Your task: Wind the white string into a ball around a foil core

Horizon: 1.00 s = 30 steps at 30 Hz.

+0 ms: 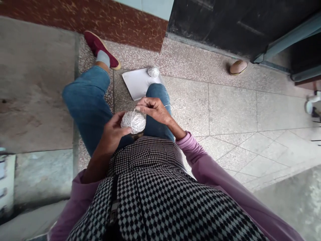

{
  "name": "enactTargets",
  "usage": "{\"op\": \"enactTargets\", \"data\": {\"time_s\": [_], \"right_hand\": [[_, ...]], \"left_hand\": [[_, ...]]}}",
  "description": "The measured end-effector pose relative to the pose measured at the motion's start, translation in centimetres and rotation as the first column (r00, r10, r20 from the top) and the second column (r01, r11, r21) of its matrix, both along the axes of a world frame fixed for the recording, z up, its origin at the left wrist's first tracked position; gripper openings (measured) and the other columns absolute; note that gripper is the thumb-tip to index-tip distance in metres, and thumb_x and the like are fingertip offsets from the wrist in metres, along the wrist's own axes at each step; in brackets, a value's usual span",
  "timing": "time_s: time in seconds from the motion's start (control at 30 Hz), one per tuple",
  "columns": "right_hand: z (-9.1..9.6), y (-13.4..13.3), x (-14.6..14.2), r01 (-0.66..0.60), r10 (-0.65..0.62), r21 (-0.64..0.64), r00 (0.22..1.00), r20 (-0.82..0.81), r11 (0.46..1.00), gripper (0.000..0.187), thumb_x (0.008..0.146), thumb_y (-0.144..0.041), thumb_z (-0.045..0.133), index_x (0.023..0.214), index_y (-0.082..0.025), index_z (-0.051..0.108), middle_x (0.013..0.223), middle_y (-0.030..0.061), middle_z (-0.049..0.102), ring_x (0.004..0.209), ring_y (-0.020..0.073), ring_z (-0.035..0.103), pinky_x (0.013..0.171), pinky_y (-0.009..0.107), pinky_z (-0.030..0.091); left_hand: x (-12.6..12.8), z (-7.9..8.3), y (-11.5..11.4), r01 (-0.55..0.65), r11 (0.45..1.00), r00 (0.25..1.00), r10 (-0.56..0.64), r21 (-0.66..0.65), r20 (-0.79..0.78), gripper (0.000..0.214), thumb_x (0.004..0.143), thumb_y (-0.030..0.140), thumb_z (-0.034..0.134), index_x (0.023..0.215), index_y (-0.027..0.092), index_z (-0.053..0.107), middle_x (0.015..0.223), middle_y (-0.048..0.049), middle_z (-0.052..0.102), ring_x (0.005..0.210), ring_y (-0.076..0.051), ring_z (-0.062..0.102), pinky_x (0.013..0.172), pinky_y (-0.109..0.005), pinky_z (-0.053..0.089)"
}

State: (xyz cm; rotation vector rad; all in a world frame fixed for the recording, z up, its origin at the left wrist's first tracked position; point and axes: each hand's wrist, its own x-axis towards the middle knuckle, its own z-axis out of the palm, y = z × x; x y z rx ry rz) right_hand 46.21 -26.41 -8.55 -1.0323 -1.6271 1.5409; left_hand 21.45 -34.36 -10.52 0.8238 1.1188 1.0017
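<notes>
A ball of white yarn (134,122) rests in my left hand (113,132), whose fingers and thumb wrap round its left side. My right hand (156,110) pinches a strand of the yarn at the top of the ball, thumb against fingers. From the right hand a loose loop of yarn (178,104) trails off to the right, above the floor tiles. A second, smaller ball of white yarn (153,72) sits on a white flat sheet or board (135,82) on the floor, beyond my knee, which hides part of the sheet.
My jeans-clad legs (86,97) are spread below the hands, one foot in a dark red shoe (101,48). A rounded pinkish-brown object (238,67) lies on the tiled floor (230,103) near a dark door (213,26). A red-brown marbled wall base (125,21) runs along the top.
</notes>
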Motion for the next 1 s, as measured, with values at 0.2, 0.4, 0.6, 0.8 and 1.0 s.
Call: {"op": "enactTargets", "data": {"time_s": [0.2,0.4,0.6,0.8,1.0], "right_hand": [[-1.9,-3.0,-2.2,0.187,-0.198,-0.335,0.980,0.002,0.924,0.067,0.124,-0.076,0.094,0.090,-0.027,0.064,0.081,0.0010,0.060,0.081,0.0208,0.058,0.074,0.034,0.056],[-1.2,-5.2,-2.2,0.149,-0.132,-0.358,0.989,0.072,0.922,0.075,0.119,-0.082,0.095,0.080,-0.027,0.062,0.081,0.0054,0.071,0.079,0.0233,0.065,0.082,0.039,0.064],[0.7,-8.5,-1.4,-0.038,0.060,-0.269,0.995,0.076,0.962,0.062,0.119,-0.078,0.093,0.090,-0.027,0.074,0.087,0.0047,0.075,0.086,0.0267,0.072,0.087,0.041,0.064],[4.4,-6.9,0.0,-0.121,0.128,-0.160,0.991,0.035,0.980,0.045,0.119,-0.072,0.092,0.106,-0.030,0.082,0.101,0.0046,0.079,0.096,0.0289,0.075,0.092,0.042,0.066],[3.5,-1.5,1.2,0.085,-0.070,-0.096,0.987,0.146,0.992,0.058,0.120,-0.074,0.094,0.091,-0.028,0.073,0.090,0.0037,0.069,0.091,0.0241,0.063,0.085,0.036,0.060]], "left_hand": [[0.3,0.6,-0.2,0.062,0.996,0.960,-0.042,-0.067,0.277,0.077,0.071,0.032,0.110,0.146,0.028,0.094,0.141,-0.0096,0.094,0.124,-0.033,0.088,0.109,-0.043,0.075],[0.9,1.3,0.4,-0.078,0.992,0.960,0.101,-0.096,0.263,0.061,0.064,0.032,0.108,0.123,0.023,0.092,0.120,-0.0114,0.093,0.111,-0.034,0.089,0.104,-0.047,0.079],[1.0,-0.9,1.5,-0.374,0.926,0.926,0.376,0.044,-0.046,0.079,0.057,0.035,0.107,0.126,0.024,0.072,0.122,-0.0060,0.081,0.109,-0.025,0.076,0.103,-0.040,0.068],[1.0,-0.5,0.7,-0.267,0.955,0.895,0.296,0.132,-0.334,0.085,0.053,0.031,0.111,0.129,0.021,0.074,0.129,-0.0086,0.084,0.118,-0.029,0.078,0.100,-0.038,0.060],[0.6,0.5,0.1,0.047,0.998,0.991,-0.050,-0.033,-0.125,0.077,0.065,0.032,0.111,0.137,0.021,0.089,0.132,-0.0125,0.092,0.119,-0.035,0.085,0.099,-0.040,0.069]]}}
